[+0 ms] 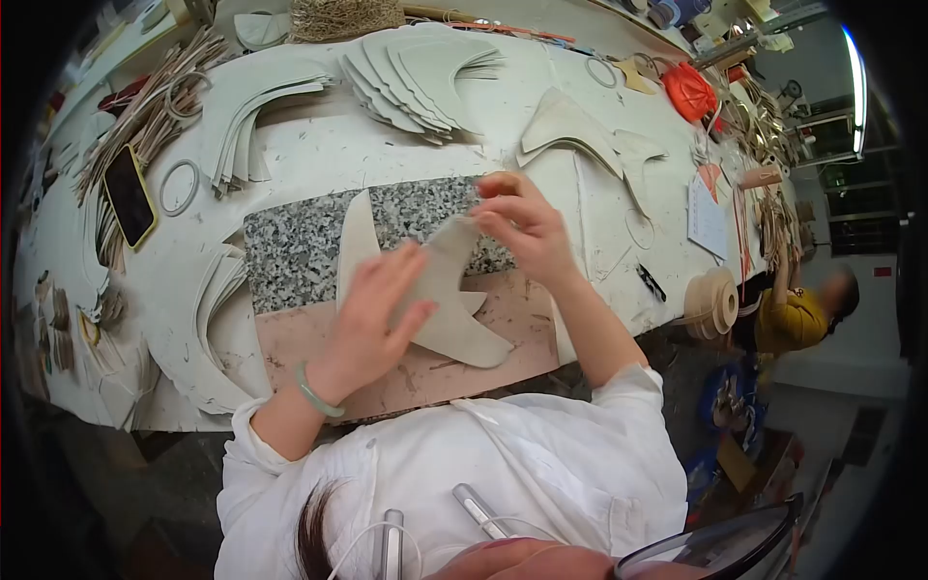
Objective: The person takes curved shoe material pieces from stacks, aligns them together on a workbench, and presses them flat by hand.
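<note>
A pale curved piece (454, 314) lies over a speckled stone slab (295, 251) and a pinkish board (290, 348). My left hand (372, 314) rests on its left side, palm down with fingers apart. At its upper tip is my right hand (522, 227), fingers bent and thumb close to the edge; whether they pinch it is too blurred to tell. Beneath and to the left, another pale curved piece (358, 237) shows its pointed end on the slab.
Stacks of pale cut pieces (406, 82) (251, 116) lie beyond the slab, with more at left (208, 319). A phone (130, 196), a red bag (688, 92), a notepad (708, 217) and tape rolls (713, 302) are around. A person in yellow (793, 319) is at far right.
</note>
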Tool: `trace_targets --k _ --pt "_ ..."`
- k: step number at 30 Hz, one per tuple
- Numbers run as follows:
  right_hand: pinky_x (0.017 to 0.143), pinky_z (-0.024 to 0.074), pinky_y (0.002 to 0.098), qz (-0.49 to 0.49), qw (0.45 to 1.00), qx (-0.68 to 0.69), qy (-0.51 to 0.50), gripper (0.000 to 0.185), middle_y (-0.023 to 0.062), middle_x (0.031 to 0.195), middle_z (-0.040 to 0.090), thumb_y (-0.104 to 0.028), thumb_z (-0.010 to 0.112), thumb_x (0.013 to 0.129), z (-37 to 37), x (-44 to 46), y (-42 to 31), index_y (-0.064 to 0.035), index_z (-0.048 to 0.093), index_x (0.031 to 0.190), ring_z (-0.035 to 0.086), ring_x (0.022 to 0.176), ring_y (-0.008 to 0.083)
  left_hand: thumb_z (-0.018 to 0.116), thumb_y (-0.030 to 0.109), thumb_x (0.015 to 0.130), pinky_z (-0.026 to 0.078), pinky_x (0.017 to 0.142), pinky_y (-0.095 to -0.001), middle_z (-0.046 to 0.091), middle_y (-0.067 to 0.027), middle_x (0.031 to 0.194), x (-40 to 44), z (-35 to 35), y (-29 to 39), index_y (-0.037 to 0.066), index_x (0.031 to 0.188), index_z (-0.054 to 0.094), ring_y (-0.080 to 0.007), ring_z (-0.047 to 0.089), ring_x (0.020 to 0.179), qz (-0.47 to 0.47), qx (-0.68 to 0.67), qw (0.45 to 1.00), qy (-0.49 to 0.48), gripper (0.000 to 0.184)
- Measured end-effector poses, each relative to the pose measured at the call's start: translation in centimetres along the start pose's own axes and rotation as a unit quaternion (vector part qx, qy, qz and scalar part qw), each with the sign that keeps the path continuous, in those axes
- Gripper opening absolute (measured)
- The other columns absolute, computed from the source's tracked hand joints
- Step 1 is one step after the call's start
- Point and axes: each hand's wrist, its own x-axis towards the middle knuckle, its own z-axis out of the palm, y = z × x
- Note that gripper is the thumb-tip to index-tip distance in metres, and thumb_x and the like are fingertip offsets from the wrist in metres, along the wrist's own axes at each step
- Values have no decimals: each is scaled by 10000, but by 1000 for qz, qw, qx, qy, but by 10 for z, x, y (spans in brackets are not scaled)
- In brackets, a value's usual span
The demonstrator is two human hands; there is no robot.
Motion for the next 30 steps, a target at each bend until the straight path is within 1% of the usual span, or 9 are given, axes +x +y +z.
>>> trace_targets --k 3,4,12,14,15,17,19,25,30 --pt "672 536 220 174 974 57 131 125 91 1004 701 -86 601 975 -49 -31 -56 -16 702 997 655 837 143 746 390 830 314 1109 -486 437 -144 1459 12 12 1 -11 1368 493 -357 334 1374 -37 146 968 201 717" --pt "591 523 205 128 977 6 173 163 43 876 701 -138 594 996 -62 -31 -48 -21 702 1031 635 720 108 757 366 823 322 1102 -479 480 -151 1419 13 3 -4 -13 1354 501 -363 338 1372 -49 216 940 260 701" --pt "830 497 273 194 926 -224 233 293 95 1039 692 -152 629 962 -135 7 13 -12 651 1218 629 926 180 774 298 815 369 1047 -438 510 -188 1342 13 -9 -38 -16 1330 512 -359 418 1266 -121 314 907 254 657" --pt "938 473 360 -51 755 -636 151 376 128 1221 637 -174 664 921 -102 21 25 -15 615 1258 595 1082 264 781 279 811 405 1013 -416 527 -188 1316 16 -7 -36 -12 1325 516 -342 476 1205 -82 266 922 270 647" --pt "1039 409 364 -44 857 -501 112 446 119 1394 533 -155 655 924 -73 28 19 -80 560 1353 503 1246 286 781 279 811 405 1013 -416 527 -188 1316 18 -8 -33 -12 1325 516 -342 476 1205 -83 268 920 272 647" --pt "992 440 347 -47 957 -284 -26 450 98 1337 575 -148 657 926 -4 31 -16 -95 560 1362 539 1193 232 789 267 805 438 964 -392 550 -173 1284 16 -8 -20 -6 1322 520 -316 519 1132 -105 72 957 260 643" --pt "797 489 240 38 983 -146 -104 452 61 1281 606 -128 691 904 39 39 -36 -79 586 1342 588 1035 150 797 254 798 472 914 -369 573 -158 1251 15 -11 -11 0 1319 524 -291 562 1060 -121 -127 955 238 641" --pt "707 486 214 199 959 -92 -179 390 62 1233 618 -96 715 872 61 67 -24 -72 656 1257 596 949 126 811 223 786 504 837 -330 598 -145 1205 8 -11 -7 4 1334 517 -254 600 962 -130 -35 969 205 659" --pt "674 493 223 -59 985 -151 -51 325 72 1180 628 -69 748 827 74 43 -14 -52 710 1149 603 910 131 816 214 778 499 845 -333 595 -146 1194 8 -4 -15 1 1363 499 -252 587 965 -79 -1 967 242 698"
